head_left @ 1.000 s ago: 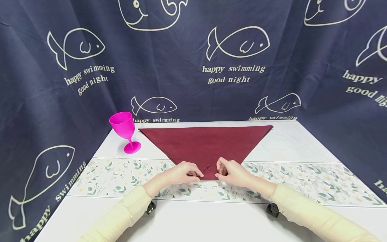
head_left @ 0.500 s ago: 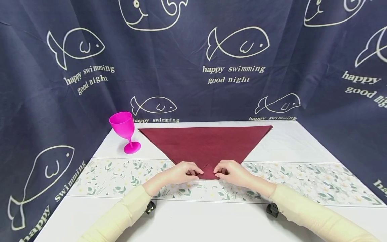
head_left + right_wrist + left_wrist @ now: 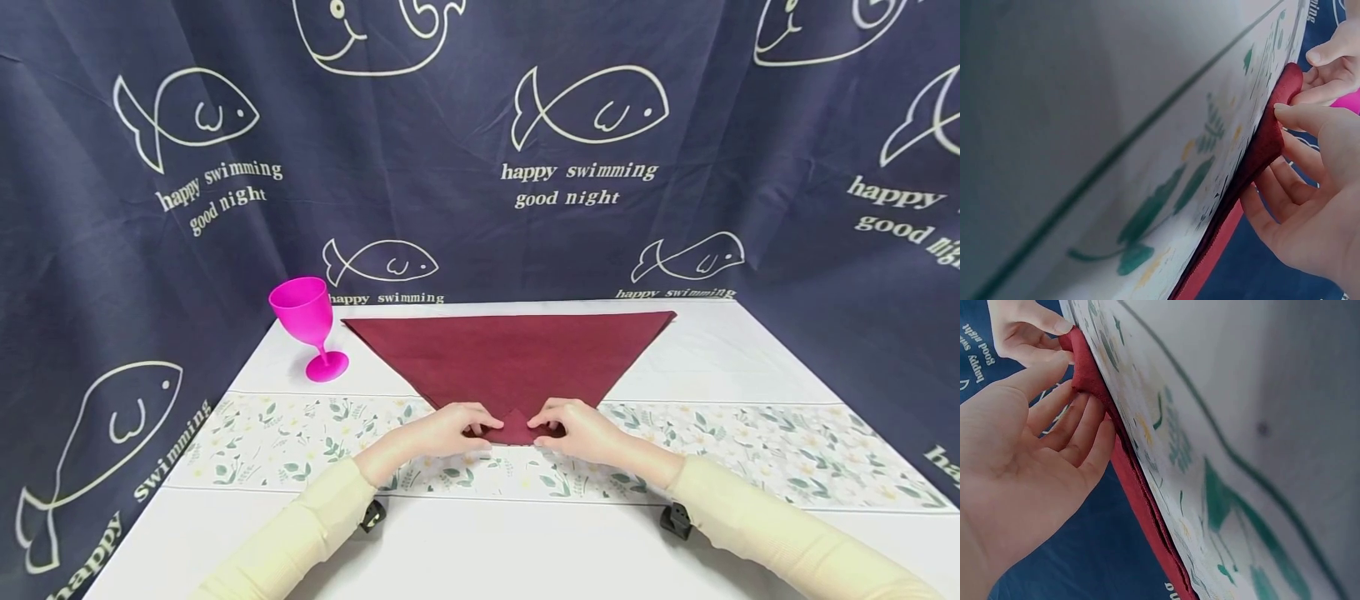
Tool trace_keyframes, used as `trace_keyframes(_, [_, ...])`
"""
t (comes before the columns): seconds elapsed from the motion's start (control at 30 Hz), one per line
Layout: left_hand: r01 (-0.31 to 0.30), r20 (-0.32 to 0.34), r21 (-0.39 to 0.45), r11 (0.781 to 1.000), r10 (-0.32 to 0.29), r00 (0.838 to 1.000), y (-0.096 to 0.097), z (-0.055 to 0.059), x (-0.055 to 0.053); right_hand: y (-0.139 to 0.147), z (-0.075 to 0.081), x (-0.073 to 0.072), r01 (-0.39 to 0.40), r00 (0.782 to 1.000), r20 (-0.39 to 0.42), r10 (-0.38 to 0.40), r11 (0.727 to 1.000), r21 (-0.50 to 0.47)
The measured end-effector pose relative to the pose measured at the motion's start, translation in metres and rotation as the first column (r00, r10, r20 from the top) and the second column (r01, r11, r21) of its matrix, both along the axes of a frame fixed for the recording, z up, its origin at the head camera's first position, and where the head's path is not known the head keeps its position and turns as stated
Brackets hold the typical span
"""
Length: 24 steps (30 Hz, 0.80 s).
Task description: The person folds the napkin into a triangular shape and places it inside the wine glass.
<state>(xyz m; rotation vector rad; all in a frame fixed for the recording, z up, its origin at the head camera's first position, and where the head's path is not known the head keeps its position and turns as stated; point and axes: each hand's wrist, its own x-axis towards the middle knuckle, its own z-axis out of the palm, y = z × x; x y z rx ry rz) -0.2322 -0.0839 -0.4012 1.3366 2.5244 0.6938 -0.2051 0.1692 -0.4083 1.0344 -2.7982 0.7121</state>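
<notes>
A dark red cloth napkin (image 3: pixel 510 354) lies folded in a triangle, its long edge at the back and its near tip turned up in a small flap (image 3: pixel 516 425). At the left end of that near fold, my left hand (image 3: pixel 452 428) pinches the cloth between thumb and fingers. My right hand (image 3: pixel 582 430) pinches the fold's other end, a short gap away. In the left wrist view the left hand (image 3: pixel 1041 444) has its thumb on the rolled edge and its fingers behind it. The right wrist view shows the right hand (image 3: pixel 1316 169) holding the cloth likewise.
A bright pink goblet (image 3: pixel 303 312) stands upright at the back left, beside the napkin's left corner. Under the cloth runs a floral strip (image 3: pixel 712 450) across the white table (image 3: pixel 517 550). A navy curtain (image 3: pixel 450 200) with fish drawings closes off the back and sides.
The turned-up flap at the near tip has grown and now shows as a clear small triangle. Both hands have shifted slightly with the fold. The goblet has stayed put.
</notes>
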Motion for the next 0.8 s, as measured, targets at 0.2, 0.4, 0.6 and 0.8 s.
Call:
trace_keyframes(0.2, [0.001,0.010,-0.046,0.999,0.000,1.000,0.0003,-0.0008,0.0009,0.0002,-0.0005,0.0005,0.000,1.000,-0.001,0.000,1.000,-0.014])
trace_keyframes(0.4, [-0.003,0.002,-0.043,0.999,0.004,1.000,0.0010,-0.0020,0.0012,0.0000,-0.0016,-0.0016,0.000,1.000,-0.009,0.000,0.999,-0.036])
trace_keyframes(0.6, [-0.017,0.008,-0.050,0.999,0.017,1.000,0.0011,-0.0024,0.0019,0.0005,-0.0030,-0.0040,-0.009,1.000,-0.020,0.008,0.999,-0.043])
trace_keyframes(0.8, [0.005,-0.024,-0.028,1.000,-0.005,1.000,0.0013,-0.0023,0.0007,0.0017,-0.0034,-0.0060,-0.039,0.999,-0.033,0.037,0.998,-0.056])
